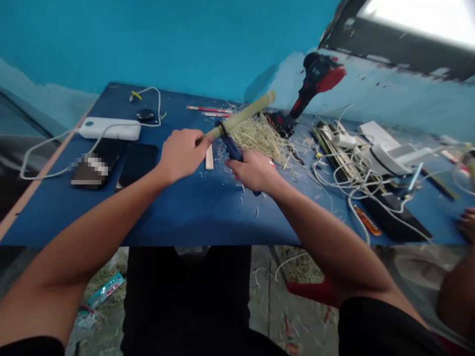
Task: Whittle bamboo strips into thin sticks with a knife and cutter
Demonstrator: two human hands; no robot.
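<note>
My left hand (185,152) is closed around the near end of a pale green bamboo stick (247,113), which slants up and away to the right over the blue table (178,212). In my right hand (254,170) is the dark handle of a tool (230,143) whose upper end touches the stick just beyond my left hand. Beneath and behind the stick lies a heap of thin pale shavings (261,136). A short flat wooden piece (210,157) rests on the table between my hands.
Two dark phones, a white power bank (109,128) and a cable lie left. Behind the shavings stands a black-and-red power tool (315,79). Right are tangled white cables (356,183), bamboo strips, an orange packet (367,220) and, at the edge, another person's hand (468,225).
</note>
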